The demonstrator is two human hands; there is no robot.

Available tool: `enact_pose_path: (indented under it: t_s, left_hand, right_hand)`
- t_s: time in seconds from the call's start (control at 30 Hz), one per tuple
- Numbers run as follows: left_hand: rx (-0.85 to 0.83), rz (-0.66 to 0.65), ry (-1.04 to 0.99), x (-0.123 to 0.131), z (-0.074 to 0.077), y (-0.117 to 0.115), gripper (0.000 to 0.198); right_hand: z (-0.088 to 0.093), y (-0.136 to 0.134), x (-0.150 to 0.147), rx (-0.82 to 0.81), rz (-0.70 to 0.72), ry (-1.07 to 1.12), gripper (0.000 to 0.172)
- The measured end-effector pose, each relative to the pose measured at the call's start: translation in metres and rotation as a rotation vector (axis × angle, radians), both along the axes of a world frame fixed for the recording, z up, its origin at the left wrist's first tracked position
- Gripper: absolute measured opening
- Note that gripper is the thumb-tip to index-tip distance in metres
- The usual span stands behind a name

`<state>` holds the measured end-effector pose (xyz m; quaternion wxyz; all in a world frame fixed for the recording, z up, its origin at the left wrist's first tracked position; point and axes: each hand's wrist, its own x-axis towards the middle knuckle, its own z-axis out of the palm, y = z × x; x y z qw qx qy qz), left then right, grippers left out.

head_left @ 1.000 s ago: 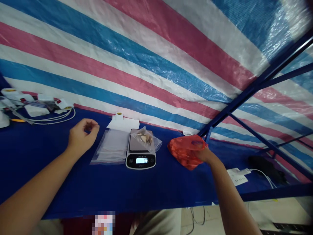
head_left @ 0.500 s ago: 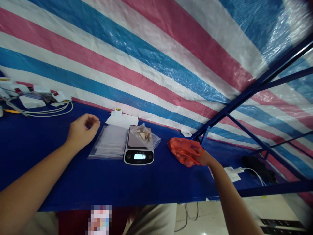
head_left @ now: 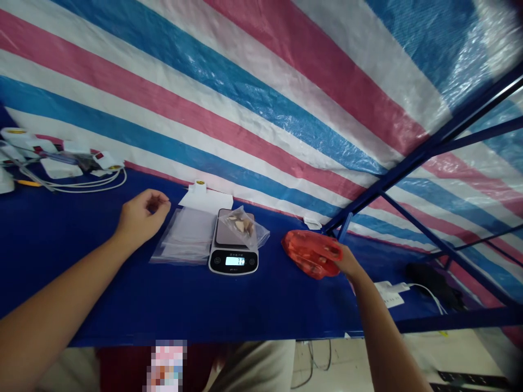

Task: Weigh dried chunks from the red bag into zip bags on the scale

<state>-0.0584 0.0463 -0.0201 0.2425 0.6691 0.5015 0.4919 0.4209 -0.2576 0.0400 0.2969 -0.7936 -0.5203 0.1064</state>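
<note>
My left hand [head_left: 143, 216] hovers over the blue table, left of a stack of clear zip bags [head_left: 190, 234]. Its fingers curl round toward the thumb with nothing visible in them. My right hand [head_left: 345, 258] reaches into the mouth of a red plastic bag [head_left: 306, 251]; its fingers are hidden inside. Between the hands stands a small digital scale [head_left: 234, 261], its lit display reading about 7.1. A clear zip bag [head_left: 257, 237] with pale brown dried pieces [head_left: 241, 223] lies on the scale's plate, one corner hanging past its right edge.
Behind the scale lies a white sheet [head_left: 216, 202] with a small white device [head_left: 199, 188]. White devices and a coiled cable [head_left: 93, 188] sit at the far left. A power strip [head_left: 390, 294] lies right of my right arm, near blue metal frame bars [head_left: 384, 182].
The view has shifted slightly. My right hand stays at the red bag, whose shape has changed a little. My left hand keeps its curled pose, and the display reading looks unchanged.
</note>
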Motion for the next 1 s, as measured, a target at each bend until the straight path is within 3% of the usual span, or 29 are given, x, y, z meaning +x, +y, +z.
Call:
enact_pose_path:
  t_s: [0.17, 0.27, 0.43, 0.57, 0.67, 0.8, 1.0]
  left_hand:
    - [0.016, 0.000, 0.001, 0.000, 0.000, 0.001, 0.019]
    - [0.001, 0.005, 0.011, 0.001, 0.000, 0.001, 0.019]
    - [0.010, -0.005, -0.004, 0.001, -0.002, 0.001, 0.018]
    - [0.039, -0.032, -0.021, 0.000, -0.005, 0.002, 0.018]
    - [0.036, -0.034, -0.019, -0.001, -0.007, 0.003, 0.017]
    - [0.047, -0.034, -0.003, -0.003, -0.010, 0.005, 0.017]
    - [-0.006, 0.022, -0.066, -0.007, -0.012, 0.009, 0.021]
  right_hand:
    - [0.028, -0.009, -0.023, 0.047, -0.224, 0.595, 0.048]
    - [0.033, -0.013, -0.030, 0.076, -0.252, 0.702, 0.049]
    - [0.036, -0.022, -0.032, 0.182, -0.308, 0.452, 0.052]
    - [0.033, -0.038, -0.039, 0.449, -0.563, 0.171, 0.056]
    - [0.025, -0.054, -0.052, 0.649, -0.686, 0.260, 0.061]
    - [0.014, -0.065, -0.085, 0.687, -0.587, 0.502, 0.062]
    - [0.019, -0.039, -0.140, 0.417, -0.285, 0.356, 0.051]
